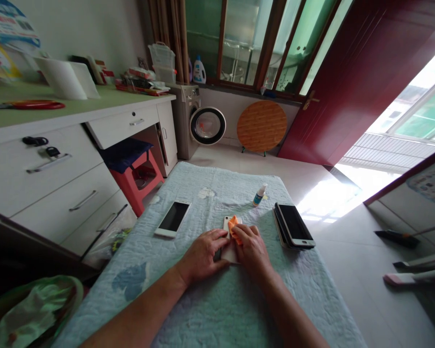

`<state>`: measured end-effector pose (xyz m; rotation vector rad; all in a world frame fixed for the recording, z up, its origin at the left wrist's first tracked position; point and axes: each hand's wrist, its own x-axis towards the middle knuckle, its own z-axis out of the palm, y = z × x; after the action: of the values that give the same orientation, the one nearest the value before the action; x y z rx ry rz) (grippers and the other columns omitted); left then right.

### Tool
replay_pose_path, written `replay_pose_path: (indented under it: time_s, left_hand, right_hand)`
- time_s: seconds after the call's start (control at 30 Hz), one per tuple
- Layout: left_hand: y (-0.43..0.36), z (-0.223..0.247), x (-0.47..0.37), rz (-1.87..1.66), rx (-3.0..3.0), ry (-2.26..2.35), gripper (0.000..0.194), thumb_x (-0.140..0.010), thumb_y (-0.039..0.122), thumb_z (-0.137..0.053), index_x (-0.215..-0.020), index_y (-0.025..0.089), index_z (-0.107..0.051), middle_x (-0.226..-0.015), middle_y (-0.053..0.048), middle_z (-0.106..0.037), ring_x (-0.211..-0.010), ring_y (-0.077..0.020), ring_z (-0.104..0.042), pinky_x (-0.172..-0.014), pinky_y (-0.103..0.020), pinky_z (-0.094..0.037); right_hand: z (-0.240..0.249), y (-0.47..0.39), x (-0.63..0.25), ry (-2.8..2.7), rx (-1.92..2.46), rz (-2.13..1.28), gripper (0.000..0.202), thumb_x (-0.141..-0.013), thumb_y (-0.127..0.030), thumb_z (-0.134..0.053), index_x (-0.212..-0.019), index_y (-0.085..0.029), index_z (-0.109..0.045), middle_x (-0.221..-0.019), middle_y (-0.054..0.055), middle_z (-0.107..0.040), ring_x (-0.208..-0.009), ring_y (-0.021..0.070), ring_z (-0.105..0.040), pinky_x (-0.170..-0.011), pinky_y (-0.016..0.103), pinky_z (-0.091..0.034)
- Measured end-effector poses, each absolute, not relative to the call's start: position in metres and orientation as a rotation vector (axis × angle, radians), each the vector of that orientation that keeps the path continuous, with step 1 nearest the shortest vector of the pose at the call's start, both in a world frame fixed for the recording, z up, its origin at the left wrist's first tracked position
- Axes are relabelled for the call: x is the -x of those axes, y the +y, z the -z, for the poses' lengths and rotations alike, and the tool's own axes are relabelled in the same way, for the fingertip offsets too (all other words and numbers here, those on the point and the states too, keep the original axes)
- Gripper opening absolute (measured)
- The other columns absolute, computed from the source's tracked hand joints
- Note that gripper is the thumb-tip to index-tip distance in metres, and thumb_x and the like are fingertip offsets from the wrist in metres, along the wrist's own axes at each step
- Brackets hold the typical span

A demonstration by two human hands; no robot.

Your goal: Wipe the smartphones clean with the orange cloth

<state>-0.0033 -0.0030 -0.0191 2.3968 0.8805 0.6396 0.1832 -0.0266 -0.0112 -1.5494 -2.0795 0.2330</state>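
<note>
Dial centred on the pale phone (229,255), the person at six. From where I stood: white phone (173,218), dark screen up, lay on the blue quilted cover (210,314) at ten o'clock. Left hand (205,251) at eight, thumb and fingers bracing the pale phone (camera side up). Orange cloth (234,226) sat bunched on its back, pinched under the right hand (253,249), which was at four. Spray bottle (260,195) stood at one; stacked phones (293,224) lay at three.
</note>
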Motion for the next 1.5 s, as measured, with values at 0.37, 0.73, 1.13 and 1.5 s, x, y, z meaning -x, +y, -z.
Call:
replay_pose_path:
  time_s: [0.37, 0.73, 1.13, 1.5]
  left_hand:
    - [-0.003, 0.021, 0.003, -0.548, -2.409, 0.964, 0.052, -0.075, 0.036, -0.072, -0.121, 0.014, -0.062, -0.137, -0.015, -0.055, -0.128, -0.0270, -0.050, -0.110, -0.042, -0.037]
    - [-0.002, 0.024, 0.003, -0.546, -2.410, 0.954, 0.053, -0.077, 0.041, -0.071, -0.124, 0.017, -0.061, -0.137, -0.014, -0.055, -0.127, -0.0293, -0.050, -0.110, -0.043, -0.037]
    - [-0.005, 0.009, -0.003, -0.698, -2.289, 0.809, 0.036, -0.081, 0.033, -0.067, -0.116, 0.023, -0.064, -0.122, -0.006, -0.062, -0.116, -0.0265, -0.056, -0.104, -0.039, -0.042]
    - [-0.006, 0.025, -0.001, -0.638, -2.420, 0.956, 0.049, -0.075, 0.039, -0.072, -0.119, 0.019, -0.062, -0.129, -0.011, -0.059, -0.120, -0.0296, -0.054, -0.106, -0.043, -0.040]
  right_hand:
    - [0.032, -0.019, -0.184, -2.000, 1.666, -0.158, 0.030, -0.093, -0.021, -0.050, -0.120, -0.027, -0.063, -0.130, 0.002, -0.060, -0.106, 0.0240, -0.045, -0.091, 0.037, -0.036]
    - [0.019, 0.005, -0.193, -1.950, 1.849, -0.247, 0.025, -0.095, -0.029, -0.046, -0.111, -0.029, -0.065, -0.122, 0.001, -0.062, -0.104, 0.0230, -0.044, -0.085, 0.034, -0.030]
    - [0.021, 0.037, -0.157, -2.020, 1.825, -0.235, 0.020, -0.094, -0.027, -0.047, -0.088, -0.024, -0.066, -0.097, 0.003, -0.063, -0.091, 0.0196, -0.044, -0.076, 0.033, -0.024]
    - [0.014, 0.030, -0.183, -1.945, 2.015, -0.091, 0.023, -0.095, -0.029, -0.046, -0.084, -0.023, -0.065, -0.093, 0.005, -0.064, -0.091, 0.0217, -0.045, -0.080, 0.035, -0.023]
